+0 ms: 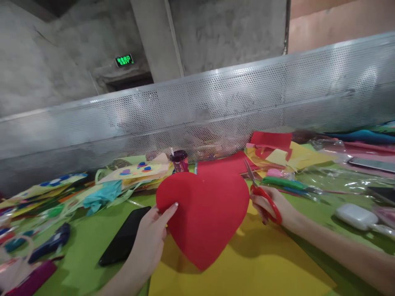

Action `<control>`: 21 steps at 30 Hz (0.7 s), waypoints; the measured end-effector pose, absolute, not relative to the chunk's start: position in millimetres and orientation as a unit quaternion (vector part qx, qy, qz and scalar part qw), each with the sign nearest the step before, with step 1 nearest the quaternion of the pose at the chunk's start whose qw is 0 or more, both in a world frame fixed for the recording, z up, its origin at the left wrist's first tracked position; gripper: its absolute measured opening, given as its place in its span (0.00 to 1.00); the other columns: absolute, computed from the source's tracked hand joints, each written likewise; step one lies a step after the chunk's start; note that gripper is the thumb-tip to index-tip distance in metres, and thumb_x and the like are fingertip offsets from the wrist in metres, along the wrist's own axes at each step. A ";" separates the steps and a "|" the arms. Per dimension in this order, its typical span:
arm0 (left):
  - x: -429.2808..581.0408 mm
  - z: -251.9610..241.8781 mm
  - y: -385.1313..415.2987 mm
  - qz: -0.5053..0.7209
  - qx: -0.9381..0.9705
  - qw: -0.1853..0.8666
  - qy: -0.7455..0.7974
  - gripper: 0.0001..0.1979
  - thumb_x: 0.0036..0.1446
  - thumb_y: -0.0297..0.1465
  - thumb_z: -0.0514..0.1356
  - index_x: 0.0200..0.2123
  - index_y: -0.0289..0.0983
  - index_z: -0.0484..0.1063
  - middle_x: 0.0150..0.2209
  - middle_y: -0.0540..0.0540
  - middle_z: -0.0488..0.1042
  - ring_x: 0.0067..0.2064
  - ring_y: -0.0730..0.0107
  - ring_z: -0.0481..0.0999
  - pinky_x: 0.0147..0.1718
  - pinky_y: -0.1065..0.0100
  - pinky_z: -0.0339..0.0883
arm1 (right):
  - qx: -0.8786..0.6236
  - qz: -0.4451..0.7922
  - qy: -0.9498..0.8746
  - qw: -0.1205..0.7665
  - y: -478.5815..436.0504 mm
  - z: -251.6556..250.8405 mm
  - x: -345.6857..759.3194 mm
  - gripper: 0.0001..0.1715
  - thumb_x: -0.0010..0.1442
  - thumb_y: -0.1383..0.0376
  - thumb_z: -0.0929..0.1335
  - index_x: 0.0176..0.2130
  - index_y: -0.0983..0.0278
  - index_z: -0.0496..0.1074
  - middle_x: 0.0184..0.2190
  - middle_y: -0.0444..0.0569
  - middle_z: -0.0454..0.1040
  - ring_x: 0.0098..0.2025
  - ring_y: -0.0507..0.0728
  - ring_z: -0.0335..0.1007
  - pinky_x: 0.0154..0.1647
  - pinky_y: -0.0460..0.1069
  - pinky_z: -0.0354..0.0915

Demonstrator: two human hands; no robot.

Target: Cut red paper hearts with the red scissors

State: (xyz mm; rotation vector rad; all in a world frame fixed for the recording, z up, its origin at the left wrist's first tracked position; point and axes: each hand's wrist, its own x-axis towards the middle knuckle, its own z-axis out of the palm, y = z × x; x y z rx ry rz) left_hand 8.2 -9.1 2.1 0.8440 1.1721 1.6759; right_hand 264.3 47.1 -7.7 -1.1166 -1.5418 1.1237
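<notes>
A large red paper heart (206,218) is held up in front of me, its point down. My left hand (157,226) pinches its left lobe, thumb on the near face and fingers behind. In my right hand (271,205) is a pair of red-handled scissors (271,201), gripped by the handles with the blades pointing up and away. The right fingers are close to the heart's right edge; whether they touch it I cannot tell. Beneath the heart lies a sheet of yellow paper (247,263) on the green table surface (89,255).
A black phone (123,238) lies left of the heart. Behind stand a dark cup (179,161) and red paper (228,163). Green-handled scissors (286,183), a white case (356,216) and clear plastic wrapping (336,179) lie right. Paper crafts (132,170) cover the left. A perforated metal panel (173,119) borders the far side.
</notes>
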 end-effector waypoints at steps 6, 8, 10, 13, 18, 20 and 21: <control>6.7 0.8 -9.4 0.659 0.344 0.480 0.466 0.19 0.44 0.30 0.65 0.42 0.36 0.71 0.42 0.42 0.76 0.44 0.58 0.74 0.39 0.64 0.69 | -0.471 0.462 -0.553 0.508 50.4 -3.1 263.4 0.16 0.44 0.59 0.66 0.17 0.61 0.56 0.10 0.38 0.58 0.10 0.48 0.56 0.11 0.44 0.58; 7.7 1.2 -10.4 0.658 0.342 0.479 0.469 0.19 0.43 0.30 0.65 0.43 0.35 0.71 0.42 0.42 0.76 0.44 0.58 0.74 0.38 0.65 0.69 | -0.469 0.473 -0.531 0.524 51.0 -3.1 262.8 0.16 0.44 0.59 0.66 0.17 0.61 0.55 0.10 0.38 0.57 0.11 0.48 0.56 0.11 0.45 0.58; 8.9 1.9 -12.0 0.658 0.344 0.480 0.466 0.21 0.43 0.30 0.65 0.43 0.35 0.71 0.43 0.42 0.76 0.44 0.58 0.74 0.37 0.65 0.69 | -0.469 0.479 -0.517 0.532 51.3 -4.1 262.4 0.16 0.45 0.59 0.66 0.17 0.61 0.55 0.11 0.38 0.58 0.11 0.48 0.56 0.12 0.45 0.58; 10.4 2.8 -14.9 0.666 0.345 0.479 0.456 0.23 0.43 0.31 0.66 0.45 0.35 0.70 0.43 0.42 0.75 0.44 0.59 0.74 0.37 0.66 0.70 | -0.474 0.481 -0.508 0.535 49.8 -4.6 261.7 0.15 0.46 0.59 0.66 0.18 0.61 0.55 0.11 0.39 0.58 0.12 0.48 0.56 0.12 0.45 0.58; 12.3 4.5 -19.4 0.691 0.326 0.469 0.443 0.25 0.41 0.30 0.67 0.46 0.37 0.70 0.43 0.44 0.76 0.44 0.60 0.74 0.37 0.68 0.70 | -0.471 0.460 -0.516 0.548 44.3 -2.0 258.7 0.17 0.45 0.57 0.66 0.18 0.61 0.55 0.12 0.39 0.57 0.13 0.48 0.55 0.14 0.45 0.57; 12.8 5.5 -20.4 0.699 0.323 0.463 0.439 0.27 0.41 0.30 0.67 0.47 0.37 0.69 0.43 0.44 0.76 0.44 0.59 0.74 0.36 0.67 0.70 | -0.467 0.456 -0.518 0.553 43.2 -1.7 257.7 0.17 0.45 0.56 0.66 0.18 0.61 0.55 0.12 0.39 0.57 0.14 0.49 0.56 0.15 0.45 0.58; 13.0 5.9 -20.7 0.701 0.324 0.463 0.434 0.28 0.41 0.30 0.67 0.48 0.37 0.68 0.43 0.44 0.76 0.44 0.59 0.74 0.37 0.68 0.70 | -0.468 0.457 -0.518 0.552 43.1 -1.8 257.4 0.17 0.44 0.56 0.66 0.18 0.61 0.55 0.12 0.39 0.56 0.15 0.50 0.57 0.16 0.46 0.58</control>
